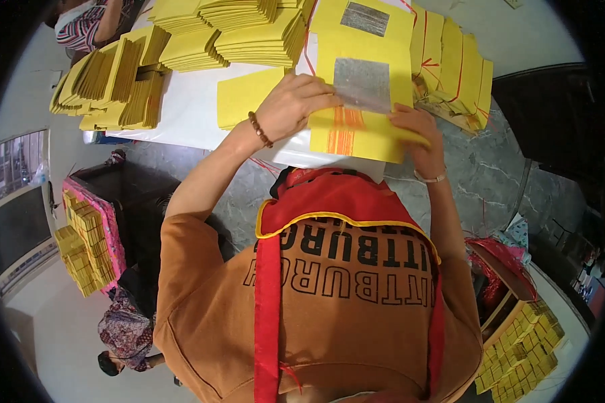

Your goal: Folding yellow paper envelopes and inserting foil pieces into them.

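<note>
A yellow paper sheet (373,140) with an orange printed band lies bent over in front of me at the near table edge. On its upper left edge is my left hand (294,102), fingers bent together and gripping the paper; a brown bead bracelet circles that wrist. My right hand (420,134), slightly blurred, closes round the sheet's right end, where the paper curls up. Just beyond both hands, a silver-grey square (363,79) shows on yellow paper. Left of my left hand lies a folded yellow paper (245,97).
Stacks of folded yellow paper (262,40) line the table's far left side. Red-tied yellow bundles (454,67) stand at the right. Two other people (124,329) are at the left. More yellow bundles fill a pink-edged container (87,242) and the lower right (521,352).
</note>
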`<state>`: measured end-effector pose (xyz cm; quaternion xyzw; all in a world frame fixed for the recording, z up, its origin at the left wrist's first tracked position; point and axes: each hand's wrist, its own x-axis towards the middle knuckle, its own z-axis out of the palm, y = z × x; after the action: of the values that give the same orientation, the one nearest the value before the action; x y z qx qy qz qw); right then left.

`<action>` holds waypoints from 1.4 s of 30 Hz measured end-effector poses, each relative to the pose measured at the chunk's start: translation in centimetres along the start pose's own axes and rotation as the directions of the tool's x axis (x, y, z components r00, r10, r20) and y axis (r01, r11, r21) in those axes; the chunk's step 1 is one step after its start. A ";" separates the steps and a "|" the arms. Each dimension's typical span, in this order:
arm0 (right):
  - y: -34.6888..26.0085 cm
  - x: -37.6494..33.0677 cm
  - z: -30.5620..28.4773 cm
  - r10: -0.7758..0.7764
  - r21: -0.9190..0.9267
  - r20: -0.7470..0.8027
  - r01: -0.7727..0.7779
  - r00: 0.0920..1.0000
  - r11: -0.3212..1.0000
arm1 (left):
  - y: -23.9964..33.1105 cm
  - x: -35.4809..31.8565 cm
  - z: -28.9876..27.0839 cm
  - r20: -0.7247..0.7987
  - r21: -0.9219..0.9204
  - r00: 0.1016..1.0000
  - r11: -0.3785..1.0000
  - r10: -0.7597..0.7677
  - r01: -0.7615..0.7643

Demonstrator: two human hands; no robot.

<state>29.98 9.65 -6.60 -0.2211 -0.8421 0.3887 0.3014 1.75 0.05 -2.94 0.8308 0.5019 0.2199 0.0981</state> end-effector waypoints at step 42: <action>-0.9 1.9 2.1 0.610 0.363 -0.145 -0.532 0.779 0.765 | -0.2 2.2 0.6 0.492 -0.716 0.544 0.039 -0.680 0.697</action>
<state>27.07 9.17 -6.36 -0.4678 -0.6181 0.5545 0.3029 2.70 2.10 -2.94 0.3117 0.6474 0.3568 0.5970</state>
